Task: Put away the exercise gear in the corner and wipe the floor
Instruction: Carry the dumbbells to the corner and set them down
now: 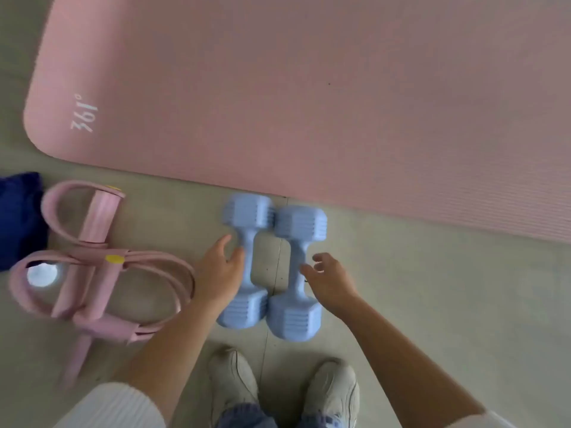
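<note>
1. Two pale-blue moulded dumbbells with ribbed hexagonal heads, the left dumbbell [246, 261] and the right dumbbell [298, 271], lie side by side on the grey floor [432, 304], just below the near edge of the pink ribbed foam exercise mat [309, 103].
2. Their long axes run from the person toward that mat edge, so each handle is flanked from outside: the left hand [221, 270] by the left handle, the right hand [329, 281] by the right.
3. The left hand's fingers are loosely bent at the handle, not wrapped round it. The right hand's are slack and curled, holding nothing.
4. The heads look hard and slick, likely heavy. The narrow handles are the obvious grip.
5. Below the mat's rounded corner lies a pink looped rubber pedal puller [92, 261], with a dark-blue cloth [18, 217] beside it.
</note>
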The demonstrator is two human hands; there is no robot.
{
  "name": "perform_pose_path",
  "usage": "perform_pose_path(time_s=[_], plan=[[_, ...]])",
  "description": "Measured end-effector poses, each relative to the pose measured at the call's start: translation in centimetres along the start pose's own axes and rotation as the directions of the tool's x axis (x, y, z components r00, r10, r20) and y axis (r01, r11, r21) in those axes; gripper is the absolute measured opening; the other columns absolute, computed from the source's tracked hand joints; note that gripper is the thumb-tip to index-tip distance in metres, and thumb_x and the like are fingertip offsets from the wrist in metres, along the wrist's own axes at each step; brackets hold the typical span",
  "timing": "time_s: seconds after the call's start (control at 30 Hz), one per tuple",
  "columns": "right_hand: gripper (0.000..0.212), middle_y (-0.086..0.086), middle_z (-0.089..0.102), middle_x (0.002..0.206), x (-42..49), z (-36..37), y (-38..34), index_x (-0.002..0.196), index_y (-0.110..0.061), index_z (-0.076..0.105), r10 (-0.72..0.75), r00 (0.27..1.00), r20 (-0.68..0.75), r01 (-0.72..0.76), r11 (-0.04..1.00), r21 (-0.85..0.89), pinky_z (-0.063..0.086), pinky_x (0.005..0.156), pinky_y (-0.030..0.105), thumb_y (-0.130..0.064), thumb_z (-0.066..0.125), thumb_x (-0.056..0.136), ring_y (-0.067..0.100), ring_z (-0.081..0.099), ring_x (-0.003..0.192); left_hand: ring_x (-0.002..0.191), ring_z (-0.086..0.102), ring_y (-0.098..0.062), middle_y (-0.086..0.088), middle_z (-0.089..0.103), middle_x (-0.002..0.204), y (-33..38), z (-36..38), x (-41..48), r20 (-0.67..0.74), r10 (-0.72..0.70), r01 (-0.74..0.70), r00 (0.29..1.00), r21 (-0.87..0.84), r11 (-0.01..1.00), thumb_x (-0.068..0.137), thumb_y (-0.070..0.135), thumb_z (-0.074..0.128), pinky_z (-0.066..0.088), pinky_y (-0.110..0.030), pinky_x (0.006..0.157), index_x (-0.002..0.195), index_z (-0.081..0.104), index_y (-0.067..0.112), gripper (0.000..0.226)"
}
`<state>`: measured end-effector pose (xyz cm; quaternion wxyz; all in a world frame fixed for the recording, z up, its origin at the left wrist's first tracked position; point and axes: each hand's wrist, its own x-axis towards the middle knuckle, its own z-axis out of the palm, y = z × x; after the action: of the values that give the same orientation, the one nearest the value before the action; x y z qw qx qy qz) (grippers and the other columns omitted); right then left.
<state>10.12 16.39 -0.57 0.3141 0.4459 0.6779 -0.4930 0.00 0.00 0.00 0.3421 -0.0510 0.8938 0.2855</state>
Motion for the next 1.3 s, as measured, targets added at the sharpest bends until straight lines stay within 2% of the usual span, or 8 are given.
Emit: perform_pose_path(time_s=[0.17, 0.27, 0.37, 0.43, 0.63, 0.83, 1.03, 1.3], plan=[[0.027, 0.005, 0.058, 0.095, 3.9, 2.4, 0.5, 0.096, -0.014, 0.063, 0.077, 0.991, 0.11, -0.115, 0.908, 0.402, 0.048, 0.084, 0.037, -0.039, 0.053, 0.092, 0.023, 0.059, 0.088, 0.097, 0.059, -0.024, -0.008, 0.064, 0.103, -2.3, 2.2, 3.5, 0.208, -0.185, 0.247, 0.96, -0.327, 0.912, 0.096, 0.042, 0.043, 0.044, -0.035, 0.09, 0.105, 0.063, 0.009, 0.039], [0.03, 0.005, 0.062, 0.092, 4.7, 2.7, -0.1, 0.104, -0.009, 0.063, 0.048, 0.988, 0.149, -0.121, 0.839, 0.53, 0.053, 0.08, 0.033, -0.036, 0.057, 0.093, 0.019, 0.062, 0.088, 0.092, 0.061, -0.027, -0.01, 0.065, 0.1, -2.8, 2.7, 5.2, 0.33, -0.272, 0.409, 0.904, -0.482, 0.775, 0.092, 0.052, 0.045, 0.046, -0.043, 0.097, 0.107, 0.062, 0.013, 0.045], [0.024, 0.004, 0.061, 0.094, 4.7, 2.8, -0.4, 0.106, -0.01, 0.061, 0.059, 0.988, 0.143, -0.131, 0.813, 0.567, 0.047, 0.067, 0.024, -0.032, 0.057, 0.095, 0.014, 0.061, 0.086, 0.085, 0.058, -0.022, -0.009, 0.061, 0.094, -2.3, 3.5, 5.6, 0.374, -0.275, 0.45, 0.886, -0.547, 0.706, 0.097, 0.046, 0.039, 0.045, -0.041, 0.095, 0.108, 0.057, 0.012, 0.04], [0.019, 0.005, 0.06, 0.095, 4.2, 2.8, -0.3, 0.098, -0.013, 0.06, 0.06, 0.993, 0.102, -0.107, 0.822, 0.56, 0.045, 0.068, 0.024, -0.031, 0.057, 0.095, 0.015, 0.06, 0.088, 0.089, 0.056, -0.022, -0.009, 0.059, 0.097, -2.1, 3.6, 4.9, 0.38, -0.284, 0.461, 0.88, -0.54, 0.704, 0.098, 0.046, 0.038, 0.043, -0.041, 0.099, 0.107, 0.055, 0.012, 0.039], [0.018, 0.002, 0.06, 0.089, -1.6, -0.7, -0.6, 0.094, -0.015, 0.06, 0.067, 0.996, 0.051, -0.085, 0.816, 0.572, 0.043, 0.069, 0.025, -0.032, 0.055, 0.096, 0.015, 0.057, 0.082, 0.074, 0.053, -0.016, -0.004, 0.056, 0.08, 1.3, 0.7, -0.7, 0.442, -0.299, 0.515, 0.846, -0.535, 0.669, 0.096, 0.047, 0.039, 0.042, -0.034, 0.083, 0.107, 0.05, 0.011, 0.039], [0.019, 0.0, 0.061, 0.083, -15.9, -8.1, -2.6, 0.102, -0.017, 0.061, 0.129, 0.991, 0.044, -0.124, 0.72, 0.683, 0.046, 0.07, 0.03, -0.034, 0.056, 0.095, 0.015, 0.059, 0.081, 0.072, 0.05, -0.016, -0.003, 0.053, 0.076, 11.1, -5.9, -13.0, 0.458, -0.228, 0.47, 0.86, -0.534, 0.703, 0.098, 0.041, 0.039, 0.041, -0.03, 0.073, 0.088, 0.053, 0.016, 0.03], [0.023, 0.001, 0.058, 0.083, -35.9, -18.6, -5.4, 0.103, -0.012, 0.06, 0.105, 0.994, 0.022, -0.083, 0.622, 0.779, 0.043, 0.072, 0.029, -0.033, 0.055, 0.096, 0.016, 0.057, 0.078, 0.074, 0.056, -0.017, -0.004, 0.058, 0.08, 23.6, -14.2, -28.5, 0.547, -0.094, 0.407, 0.832, -0.487, 0.773, 0.097, 0.041, 0.041, 0.044, -0.029, 0.066, 0.093, 0.056, 0.015, 0.03], [0.016, 0.005, 0.058, 0.081, -57.9, -29.2, -4.8, 0.095, -0.012, 0.059, 0.075, 0.99, -0.123, 0.075, 0.462, 0.884, 0.046, 0.073, 0.029, -0.028, 0.055, 0.096, 0.018, 0.056, 0.074, 0.08, 0.061, -0.02, -0.004, 0.058, 0.091, 37.2, -20.8, -45.4, 0.691, 0.126, 0.154, 0.711, -0.329, 0.932, 0.098, 0.04, 0.039, 0.047, -0.032, 0.056, 0.116, 0.049, 0.014, 0.034]])
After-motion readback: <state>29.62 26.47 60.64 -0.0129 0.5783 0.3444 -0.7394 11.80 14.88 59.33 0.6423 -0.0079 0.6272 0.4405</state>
